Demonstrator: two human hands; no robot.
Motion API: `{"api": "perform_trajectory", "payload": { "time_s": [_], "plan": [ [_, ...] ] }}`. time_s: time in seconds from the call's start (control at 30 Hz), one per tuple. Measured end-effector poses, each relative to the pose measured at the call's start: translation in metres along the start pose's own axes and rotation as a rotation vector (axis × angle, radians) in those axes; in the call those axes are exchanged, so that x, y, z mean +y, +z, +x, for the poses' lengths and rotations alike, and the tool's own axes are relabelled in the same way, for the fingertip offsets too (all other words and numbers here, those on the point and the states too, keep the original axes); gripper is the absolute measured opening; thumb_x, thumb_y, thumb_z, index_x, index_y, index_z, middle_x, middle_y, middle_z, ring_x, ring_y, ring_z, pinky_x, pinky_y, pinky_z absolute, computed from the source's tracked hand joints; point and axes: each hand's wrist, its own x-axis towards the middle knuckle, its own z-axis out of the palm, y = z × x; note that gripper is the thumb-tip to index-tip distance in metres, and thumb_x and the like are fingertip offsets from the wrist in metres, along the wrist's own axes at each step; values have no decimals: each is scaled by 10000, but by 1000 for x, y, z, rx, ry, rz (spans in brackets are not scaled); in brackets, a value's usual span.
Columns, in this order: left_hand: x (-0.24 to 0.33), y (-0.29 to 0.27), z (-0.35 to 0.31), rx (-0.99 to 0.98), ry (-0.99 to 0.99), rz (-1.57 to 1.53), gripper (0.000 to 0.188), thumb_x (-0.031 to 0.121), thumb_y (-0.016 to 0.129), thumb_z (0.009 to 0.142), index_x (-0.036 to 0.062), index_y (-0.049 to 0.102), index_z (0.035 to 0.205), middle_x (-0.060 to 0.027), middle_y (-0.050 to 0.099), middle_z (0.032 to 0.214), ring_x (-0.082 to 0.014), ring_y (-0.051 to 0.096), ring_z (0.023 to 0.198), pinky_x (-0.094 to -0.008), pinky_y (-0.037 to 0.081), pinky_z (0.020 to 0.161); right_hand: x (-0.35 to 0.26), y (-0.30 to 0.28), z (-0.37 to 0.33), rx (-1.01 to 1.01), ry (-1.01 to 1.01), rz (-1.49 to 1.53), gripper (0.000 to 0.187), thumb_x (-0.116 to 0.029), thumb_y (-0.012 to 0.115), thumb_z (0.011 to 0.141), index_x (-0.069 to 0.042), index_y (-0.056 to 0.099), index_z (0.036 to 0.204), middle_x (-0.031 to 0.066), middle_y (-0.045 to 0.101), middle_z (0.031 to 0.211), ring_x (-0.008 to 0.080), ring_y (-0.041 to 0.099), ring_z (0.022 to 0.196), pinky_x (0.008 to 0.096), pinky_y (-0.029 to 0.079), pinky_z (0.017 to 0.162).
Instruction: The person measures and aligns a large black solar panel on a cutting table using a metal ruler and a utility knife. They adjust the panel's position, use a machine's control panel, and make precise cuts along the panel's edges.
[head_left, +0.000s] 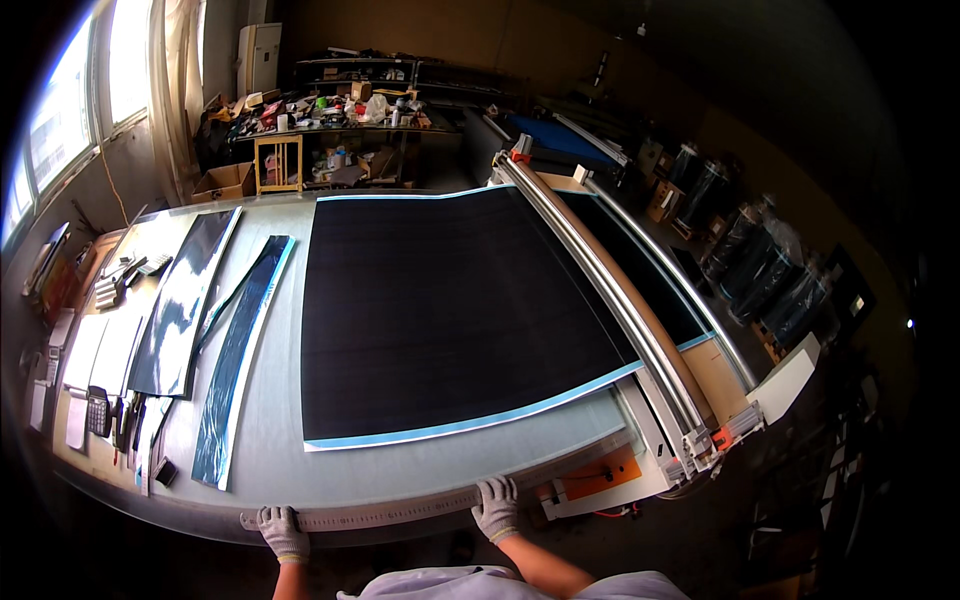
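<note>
A long metal ruler (390, 511) lies along the near edge of the table. My left hand (284, 535), in a pale knitted glove, closes over the ruler near its left end. Farther right, my gloved right hand (496, 510) grips the same ruler, fingers curled over its top edge. Beyond it a large black sheet (455, 315) with light-blue borders is spread flat, its right side running under the roller assembly (610, 270). Neither hand touches the sheet. The undersides of both hands are hidden.
Left of the sheet lie a narrow glossy blue strip (240, 370) and a wider shiny dark panel (185, 300). A calculator (97, 410) sits among small tools at the table's left. An orange panel (600, 477) is below the rollers. Wrapped rolls (775, 270) stand at right.
</note>
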Motion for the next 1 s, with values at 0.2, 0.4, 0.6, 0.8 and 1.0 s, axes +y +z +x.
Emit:
{"api": "perform_trajectory", "payload": {
  "time_s": [0.2, 0.4, 0.6, 0.8, 1.0],
  "plan": [
    [3, 0, 2, 71, 28, 14, 146, 76, 596, 701, 44, 575, 843, -177, 577, 945, -410, 529, 1045, -518, 398, 976, 0, 1, 0, 6, -2, -2, 631, -258, 738, 672, -85, 552, 1250, 153, 507, 1260, 381, 434, 1276, 568, 292, 1124],
    [0, 1, 3, 44, 49, 5, 132, 74, 591, 692, 48, 570, 820, -166, 571, 914, -399, 530, 1032, -515, 393, 987, -1, 0, 0, 12, -5, -5, 625, -260, 737, 669, -85, 554, 1240, 155, 497, 1259, 385, 429, 1273, 570, 295, 1119],
    [3, -2, 4, 45, 51, -5, 117, 73, 581, 699, 46, 563, 812, -167, 569, 904, -388, 536, 1019, -514, 389, 1007, 0, 0, 1, 12, -9, -4, 633, -260, 736, 667, -84, 547, 1245, 154, 498, 1255, 383, 432, 1269, 571, 297, 1118],
    [9, -8, 6, 70, 33, 0, 112, 83, 580, 709, 44, 563, 813, -167, 571, 901, -391, 537, 1014, -518, 389, 1000, -1, 0, 1, 14, -7, 6, 627, -256, 732, 665, -85, 546, 1239, 153, 501, 1249, 384, 438, 1260, 570, 301, 1116],
    [7, -7, 5, 57, 22, -1, 128, 92, 589, 699, 45, 569, 817, -174, 572, 903, -402, 531, 1022, -520, 391, 987, -1, 0, 1, 15, -7, 2, 626, -253, 731, 664, -86, 548, 1239, 152, 503, 1249, 383, 439, 1260, 569, 304, 1115]
  ]
}}
